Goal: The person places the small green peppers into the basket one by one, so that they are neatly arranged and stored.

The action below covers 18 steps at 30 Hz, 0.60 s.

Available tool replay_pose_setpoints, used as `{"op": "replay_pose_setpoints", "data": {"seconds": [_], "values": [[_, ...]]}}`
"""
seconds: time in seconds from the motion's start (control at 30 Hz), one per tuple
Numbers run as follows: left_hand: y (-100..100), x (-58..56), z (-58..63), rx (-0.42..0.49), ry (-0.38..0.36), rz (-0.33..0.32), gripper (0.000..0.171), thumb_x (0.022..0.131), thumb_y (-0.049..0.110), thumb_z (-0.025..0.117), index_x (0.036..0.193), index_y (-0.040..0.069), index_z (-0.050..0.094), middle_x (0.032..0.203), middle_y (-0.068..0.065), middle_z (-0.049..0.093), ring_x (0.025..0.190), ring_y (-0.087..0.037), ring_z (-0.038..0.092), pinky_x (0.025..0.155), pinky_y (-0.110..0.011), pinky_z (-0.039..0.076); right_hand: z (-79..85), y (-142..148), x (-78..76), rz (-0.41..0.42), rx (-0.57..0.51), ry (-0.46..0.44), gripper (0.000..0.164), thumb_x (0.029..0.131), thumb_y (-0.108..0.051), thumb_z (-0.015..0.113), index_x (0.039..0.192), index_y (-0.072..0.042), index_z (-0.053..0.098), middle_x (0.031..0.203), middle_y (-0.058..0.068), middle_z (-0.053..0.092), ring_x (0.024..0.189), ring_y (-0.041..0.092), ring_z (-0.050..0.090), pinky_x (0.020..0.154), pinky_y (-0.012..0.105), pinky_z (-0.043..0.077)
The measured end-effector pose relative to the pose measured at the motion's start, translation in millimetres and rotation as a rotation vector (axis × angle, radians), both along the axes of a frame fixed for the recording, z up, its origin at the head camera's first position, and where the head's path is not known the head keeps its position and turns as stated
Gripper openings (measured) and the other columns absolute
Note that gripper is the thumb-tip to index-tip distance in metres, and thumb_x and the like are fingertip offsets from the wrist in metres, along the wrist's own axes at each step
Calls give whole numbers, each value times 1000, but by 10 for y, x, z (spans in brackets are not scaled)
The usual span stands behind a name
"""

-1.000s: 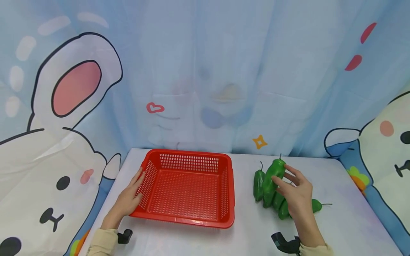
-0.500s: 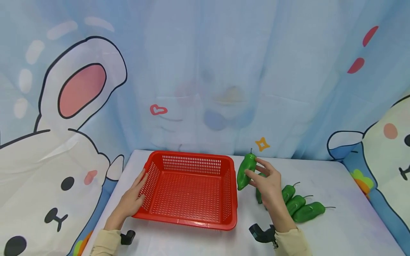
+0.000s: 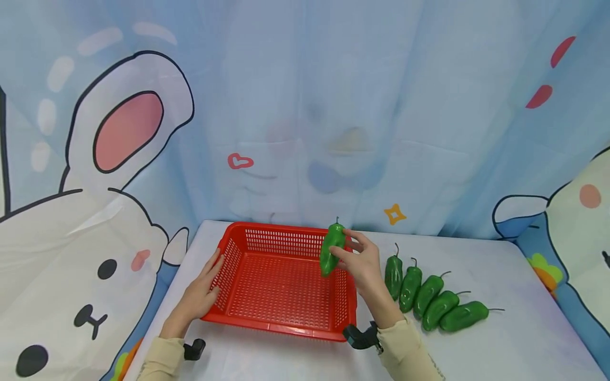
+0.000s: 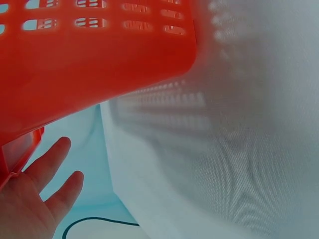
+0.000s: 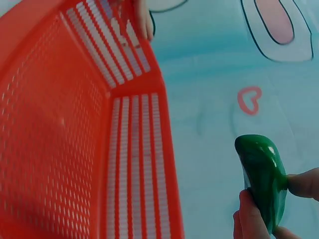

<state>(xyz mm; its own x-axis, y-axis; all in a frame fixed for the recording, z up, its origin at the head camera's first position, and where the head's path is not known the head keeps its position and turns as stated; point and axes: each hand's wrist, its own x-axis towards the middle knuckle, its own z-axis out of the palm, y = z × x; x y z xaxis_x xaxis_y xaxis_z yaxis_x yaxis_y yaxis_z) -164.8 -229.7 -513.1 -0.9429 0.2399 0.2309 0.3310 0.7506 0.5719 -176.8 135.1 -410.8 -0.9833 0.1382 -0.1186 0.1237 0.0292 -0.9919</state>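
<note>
A red plastic basket [image 3: 281, 286] with slotted sides stands on the white table. My left hand [image 3: 197, 293] rests on its left rim, fingers straight and spread, which the left wrist view also shows beside the red rim. Pinched between the thumb and fingers of my right hand [image 3: 359, 262], a green pepper [image 3: 331, 248] hangs stem up over the basket's right part, near the back right corner. In the right wrist view the same pepper [image 5: 261, 174] is held clear of the basket wall.
Several more green peppers [image 3: 411, 288] lie fanned out on the table to the right of the basket. A blue curtain [image 3: 305, 106] with cartoon rabbits hangs behind the table [image 3: 519, 317] and along its sides.
My right hand has carried one pepper leftward from the group of peppers to over the basket's right part. The left hand has stayed on the basket's left rim.
</note>
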Motion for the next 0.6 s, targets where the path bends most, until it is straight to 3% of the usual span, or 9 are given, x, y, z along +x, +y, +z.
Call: {"op": "replay_pose_setpoints", "data": {"seconds": [0.3,0.6], "values": [[-58,4,2,31,14,-25,73,80,-8,52,150,-7,32,162,-18,19,139,-39,36,97,-58,45,-20,-576,-111,87,-128,-19,56,84,2,71,137,-1,54,120,26,55,98,36,68,74,43,59],[-51,-10,-10,51,-2,-44,73,81,-8,52,151,-5,30,163,-16,17,140,-39,35,96,-57,45,-64,-1017,-235,174,-139,-41,56,84,4,70,137,0,53,119,29,53,101,41,66,71,42,59]]}}
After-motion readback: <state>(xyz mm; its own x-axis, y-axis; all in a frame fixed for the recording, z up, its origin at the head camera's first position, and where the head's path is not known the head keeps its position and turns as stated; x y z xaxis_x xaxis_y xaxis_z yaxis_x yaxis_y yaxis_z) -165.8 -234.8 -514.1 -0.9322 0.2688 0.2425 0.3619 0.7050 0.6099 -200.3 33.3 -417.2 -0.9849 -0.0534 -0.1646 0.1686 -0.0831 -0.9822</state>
